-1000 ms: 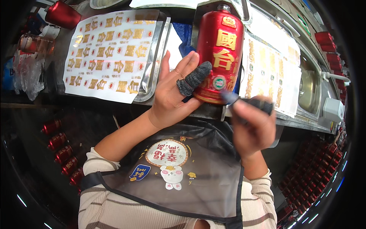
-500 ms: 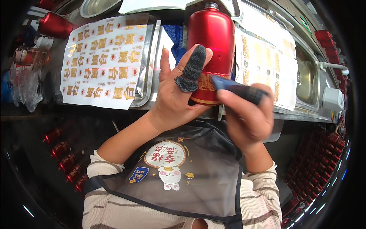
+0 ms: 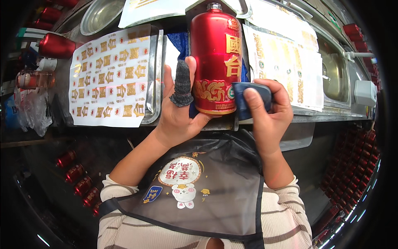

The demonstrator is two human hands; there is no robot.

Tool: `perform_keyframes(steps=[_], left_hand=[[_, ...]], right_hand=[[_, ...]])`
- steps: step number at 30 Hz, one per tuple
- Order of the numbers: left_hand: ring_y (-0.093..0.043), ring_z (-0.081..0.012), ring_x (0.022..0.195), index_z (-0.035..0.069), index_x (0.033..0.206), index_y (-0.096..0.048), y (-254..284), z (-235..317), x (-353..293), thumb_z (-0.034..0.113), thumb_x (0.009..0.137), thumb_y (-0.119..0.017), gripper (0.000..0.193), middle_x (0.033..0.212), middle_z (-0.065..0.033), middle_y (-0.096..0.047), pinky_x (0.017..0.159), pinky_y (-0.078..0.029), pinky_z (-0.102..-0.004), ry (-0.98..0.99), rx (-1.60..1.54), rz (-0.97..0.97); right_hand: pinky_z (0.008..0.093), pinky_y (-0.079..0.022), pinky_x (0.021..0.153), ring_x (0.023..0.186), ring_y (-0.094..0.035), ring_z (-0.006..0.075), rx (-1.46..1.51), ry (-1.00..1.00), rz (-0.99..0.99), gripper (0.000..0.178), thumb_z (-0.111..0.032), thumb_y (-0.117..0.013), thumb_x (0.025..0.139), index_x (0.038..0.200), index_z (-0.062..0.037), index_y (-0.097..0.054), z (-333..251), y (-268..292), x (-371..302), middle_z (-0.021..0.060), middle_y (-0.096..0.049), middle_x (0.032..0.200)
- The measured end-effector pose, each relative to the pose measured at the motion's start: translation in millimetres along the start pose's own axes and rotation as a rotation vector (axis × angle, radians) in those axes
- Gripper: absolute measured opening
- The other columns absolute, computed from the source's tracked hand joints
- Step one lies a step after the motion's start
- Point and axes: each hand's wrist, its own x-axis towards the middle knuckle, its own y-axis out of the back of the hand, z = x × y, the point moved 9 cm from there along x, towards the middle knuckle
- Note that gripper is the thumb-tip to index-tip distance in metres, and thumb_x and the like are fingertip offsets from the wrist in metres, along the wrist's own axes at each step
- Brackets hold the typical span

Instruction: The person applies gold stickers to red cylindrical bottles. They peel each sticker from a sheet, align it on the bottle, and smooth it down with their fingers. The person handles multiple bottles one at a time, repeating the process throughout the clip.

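A: What is seen nearest the camera?
B: A dark translucent apron (image 3: 207, 195) with a round cartoon print is worn over striped sleeves, and both forearms are raised from it toward the bench (image 3: 315, 116).

A: How far along is the work judged to be?
B: Gold characters and a gold band are already seen on the front of the red bottle (image 3: 215, 62), so part of the decorating is judged done. The lowest part is being pressed or wiped, so finishing there is judged to be left. Whether more decals are to be added cannot be told.

A: How is the left hand described?
B: The left hand (image 3: 180, 110) is wrapped partly open about the bottle's lower left side and base, steadying it upright; a dark knitted cot is worn on one raised finger.

A: And the right hand?
B: The right hand (image 3: 269, 112) is clenched on a dark blue pad (image 3: 251, 97), which is pressed against the bottle's lower right edge.

A: What lies farther off?
B: Sheets of gold decals (image 3: 110, 79) are laid in a metal tray on the left, more sheets (image 3: 286, 62) on the right, and another red bottle (image 3: 56, 45) is lying at the far left.
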Motion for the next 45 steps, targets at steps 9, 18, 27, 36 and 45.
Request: perform_keyframes(steps=[9, 18, 27, 36, 45], left_hand=[[-0.04, -0.0311, 0.143, -0.01, 0.154, -0.02, 13.1, -5.4, 11.0, 0.022, 0.079, -0.085, 0.104, 0.154, -0.0265, -0.036, 0.117, -0.031, -0.0382, 0.198, -0.445, 0.064], [-0.048, -0.0243, 0.134, -0.012, 0.143, -0.03, -4.4, -0.1, 20.5, 0.004, 0.086, -0.075, 0.075, 0.146, -0.0229, -0.044, 0.114, -0.037, -0.0389, 0.474, -0.664, 0.083], [-0.031, -0.0275, 0.147, -0.01, 0.153, -0.019, 13.3, -11.9, 8.8, 0.017, 0.086, -0.08, 0.095, 0.157, -0.0264, -0.032, 0.12, -0.026, -0.039, 0.293, -0.657, 0.087], [-0.035, -0.0385, 0.145, 0.0, 0.152, -0.033, 5.0, 20.0, 14.5, 0.025, 0.068, -0.089, 0.104, 0.15, -0.0222, -0.044, 0.12, -0.002, -0.0609, 0.019, 0.027, 0.022], [-0.038, -0.0387, 0.14, -0.004, 0.15, -0.031, -1.7, -15.2, -0.8, 0.035, 0.069, -0.092, 0.108, 0.146, -0.0205, -0.048, 0.121, -0.014, -0.0555, 0.204, -0.158, -0.065]], right_hand=[[0.0221, -0.047, 0.077, 0.087, -0.058, 0.0064, 0.288, -0.255, -0.165, 0.013, -0.005, -0.069, 0.09, 0.101, 0.0001, -0.065, 36.5, 10.7, 11.3, 0.0037, -0.066, 0.096], [0.0222, -0.047, 0.075, 0.089, -0.056, 0.008, 0.081, -0.1, -0.243, 0.042, -0.02, -0.084, 0.083, 0.106, -0.0038, -0.052, 32.8, -22.4, 9.0, 0.0038, -0.058, 0.099], [0.019, -0.045, 0.067, 0.076, -0.056, 0.0038, 0.403, -0.284, -0.097, 0.012, -0.011, -0.072, 0.092, 0.093, -0.005, -0.062, 42.7, 7.5, 13.8, 0.0006, -0.061, 0.085], [0.0306, -0.052, 0.078, 0.088, -0.065, 0.0171, -0.152, 0.318, -0.147, 0.025, -0.001, -0.068, 0.084, 0.107, -0.0019, -0.059, -43.6, -29.6, -5.3, 0.0085, -0.063, 0.096], [0.0217, -0.049, 0.075, 0.084, -0.059, 0.008, 0.054, -0.124, 0.047, 0.018, -0.001, -0.067, 0.089, 0.105, 0.0001, -0.059, 20.1, 25.0, 8.1, 0.0021, -0.063, 0.091]])
